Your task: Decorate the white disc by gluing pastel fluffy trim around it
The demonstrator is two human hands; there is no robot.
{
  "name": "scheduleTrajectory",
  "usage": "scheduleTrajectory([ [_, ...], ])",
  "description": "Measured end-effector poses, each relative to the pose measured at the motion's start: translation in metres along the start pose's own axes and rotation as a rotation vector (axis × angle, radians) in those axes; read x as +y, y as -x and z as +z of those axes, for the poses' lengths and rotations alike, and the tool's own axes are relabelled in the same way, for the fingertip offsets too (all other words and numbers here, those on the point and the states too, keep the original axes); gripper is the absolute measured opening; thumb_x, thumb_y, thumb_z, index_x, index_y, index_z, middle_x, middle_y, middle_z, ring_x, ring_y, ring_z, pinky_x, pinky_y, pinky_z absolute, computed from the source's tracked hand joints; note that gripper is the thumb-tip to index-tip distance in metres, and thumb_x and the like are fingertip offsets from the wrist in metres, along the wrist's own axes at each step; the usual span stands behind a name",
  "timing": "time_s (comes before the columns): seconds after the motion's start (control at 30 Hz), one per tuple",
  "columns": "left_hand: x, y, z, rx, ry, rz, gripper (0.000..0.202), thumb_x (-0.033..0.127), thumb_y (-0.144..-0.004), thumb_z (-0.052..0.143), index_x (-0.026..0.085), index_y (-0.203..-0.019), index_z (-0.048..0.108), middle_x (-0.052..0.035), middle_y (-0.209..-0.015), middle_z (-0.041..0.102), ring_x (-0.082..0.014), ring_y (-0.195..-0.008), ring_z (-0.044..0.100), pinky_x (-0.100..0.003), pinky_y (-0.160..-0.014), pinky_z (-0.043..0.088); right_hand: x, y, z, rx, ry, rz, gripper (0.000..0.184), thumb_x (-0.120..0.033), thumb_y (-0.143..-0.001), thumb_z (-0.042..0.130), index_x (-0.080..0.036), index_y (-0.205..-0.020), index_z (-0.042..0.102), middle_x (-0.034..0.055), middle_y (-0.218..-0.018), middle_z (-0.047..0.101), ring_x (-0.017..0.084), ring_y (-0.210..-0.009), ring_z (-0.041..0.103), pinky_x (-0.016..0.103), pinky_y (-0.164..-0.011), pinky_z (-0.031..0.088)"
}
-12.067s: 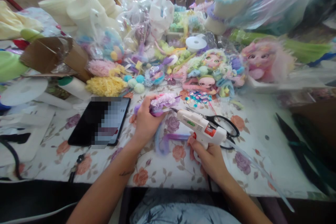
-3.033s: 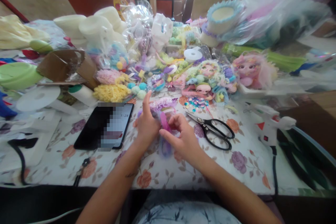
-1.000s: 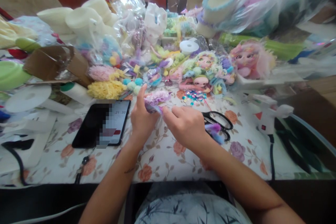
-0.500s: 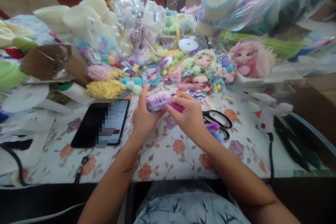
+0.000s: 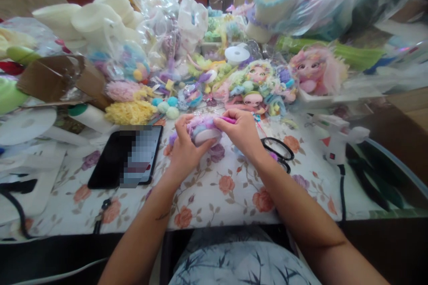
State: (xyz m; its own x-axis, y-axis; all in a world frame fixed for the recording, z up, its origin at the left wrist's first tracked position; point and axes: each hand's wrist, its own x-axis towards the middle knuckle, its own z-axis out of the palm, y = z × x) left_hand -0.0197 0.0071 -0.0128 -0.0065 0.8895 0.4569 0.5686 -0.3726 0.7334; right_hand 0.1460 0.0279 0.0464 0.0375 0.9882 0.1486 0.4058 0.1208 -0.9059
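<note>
My left hand (image 5: 182,147) is closed around a small round craft piece (image 5: 204,130) trimmed with fluffy purple and lilac material, held just above the floral tablecloth (image 5: 214,196). My right hand (image 5: 241,132) pinches a pink-purple fuzzy strip (image 5: 228,120) against the piece's upper right side. Both hands meet over the piece at the table's middle. Black-handled scissors (image 5: 280,153) lie just right of my right wrist.
A black phone (image 5: 129,156) lies left of my hands. A white glue gun (image 5: 337,140) rests at the right with its black cord running off the front edge. Doll heads (image 5: 257,82), pompoms, yellow and pink trims, bags and foam rings crowd the back half.
The craft piece has turned in my left hand so its pale round face shows. My right hand has moved up and right with the pink strip along its rim.
</note>
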Motion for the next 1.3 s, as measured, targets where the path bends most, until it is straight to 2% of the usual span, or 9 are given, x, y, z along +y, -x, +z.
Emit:
scheduleTrajectory([
  [0.07,-0.003,0.001,0.001,0.020,-0.032,0.084,0.064,0.051,-0.077,0.077,0.025,-0.123,0.041,-0.0084,-0.119,0.055,-0.0260,-0.114,0.059,-0.046,-0.096,0.051,0.001,-0.001,-0.001,-0.003,-0.009,0.006,0.021,-0.026,-0.076,0.064,-0.018,-0.058,0.056,-0.0047,-0.055,0.049,0.012,-0.058,0.043,0.027,-0.058,0.030],
  [0.13,-0.003,0.001,0.000,-0.008,-0.071,0.145,0.051,0.050,-0.081,0.073,0.025,-0.115,0.043,-0.0083,-0.120,0.051,-0.0267,-0.117,0.056,-0.047,-0.097,0.050,0.001,-0.002,-0.002,0.002,0.000,0.002,0.021,-0.026,-0.075,0.064,-0.018,-0.057,0.055,-0.0049,-0.055,0.048,0.012,-0.058,0.043,0.027,-0.058,0.030],
  [0.23,-0.002,0.001,-0.003,-0.087,-0.133,0.169,0.039,0.046,-0.087,0.068,0.026,-0.114,0.047,-0.0096,-0.128,0.045,-0.0284,-0.124,0.050,-0.049,-0.100,0.048,0.001,-0.003,-0.001,0.013,0.007,-0.005,0.022,-0.025,-0.075,0.062,-0.019,-0.056,0.052,-0.0052,-0.054,0.047,0.011,-0.057,0.042,0.028,-0.059,0.030],
  [0.4,0.003,0.001,-0.006,-0.129,-0.119,0.224,0.038,0.043,-0.091,0.063,0.028,-0.123,0.048,-0.0093,-0.130,0.043,-0.0295,-0.130,0.045,-0.050,-0.103,0.045,0.001,-0.003,0.001,0.052,0.020,-0.016,0.023,-0.024,-0.076,0.061,-0.019,-0.056,0.051,-0.0057,-0.054,0.046,0.012,-0.058,0.042,0.028,-0.059,0.029],
  [0.53,0.005,-0.001,-0.005,-0.126,-0.042,0.252,0.039,0.040,-0.092,0.064,0.027,-0.126,0.050,-0.0082,-0.125,0.047,-0.0281,-0.127,0.046,-0.048,-0.104,0.044,0.002,0.000,0.001,0.073,0.035,-0.018,0.025,-0.025,-0.078,0.062,-0.019,-0.056,0.050,-0.0058,-0.055,0.045,0.012,-0.058,0.042,0.028,-0.058,0.027],
  [0.8,0.005,-0.002,-0.004,-0.171,0.000,0.205,0.039,0.039,-0.091,0.066,0.027,-0.127,0.054,-0.0069,-0.123,0.053,-0.0258,-0.123,0.049,-0.045,-0.108,0.041,0.003,-0.002,-0.003,0.029,0.041,0.000,0.024,-0.026,-0.078,0.062,-0.019,-0.057,0.053,-0.0049,-0.055,0.046,0.012,-0.057,0.041,0.028,-0.056,0.026],
  [0.97,0.006,-0.002,-0.004,-0.163,0.021,0.164,0.040,0.041,-0.089,0.068,0.028,-0.125,0.057,-0.0060,-0.121,0.054,-0.0256,-0.122,0.051,-0.044,-0.107,0.043,0.002,0.000,-0.011,0.000,0.019,-0.001,0.022,-0.028,-0.078,0.063,-0.018,-0.059,0.057,-0.0034,-0.057,0.051,0.012,-0.058,0.044,0.027,-0.057,0.029],
  [1.17,0.012,-0.003,-0.005,-0.171,0.130,0.080,0.041,0.039,-0.086,0.072,0.032,-0.125,0.059,-0.0044,-0.120,0.060,-0.0247,-0.122,0.054,-0.043,-0.106,0.046,0.003,-0.005,-0.017,-0.110,-0.073,0.062,0.026,-0.030,-0.078,0.062,-0.017,-0.055,0.061,-0.0032,-0.052,0.052,0.011,-0.054,0.043,0.026,-0.054,0.031],
  [1.3,0.012,-0.003,-0.004,-0.194,0.166,0.013,0.041,0.040,-0.085,0.073,0.033,-0.123,0.062,-0.0045,-0.121,0.061,-0.0250,-0.121,0.056,-0.044,-0.106,0.046,0.005,-0.013,-0.020,-0.151,-0.019,0.083,0.028,-0.026,-0.076,0.064,-0.017,-0.050,0.060,-0.0047,-0.046,0.048,0.010,-0.050,0.041,0.026,-0.053,0.031],
])
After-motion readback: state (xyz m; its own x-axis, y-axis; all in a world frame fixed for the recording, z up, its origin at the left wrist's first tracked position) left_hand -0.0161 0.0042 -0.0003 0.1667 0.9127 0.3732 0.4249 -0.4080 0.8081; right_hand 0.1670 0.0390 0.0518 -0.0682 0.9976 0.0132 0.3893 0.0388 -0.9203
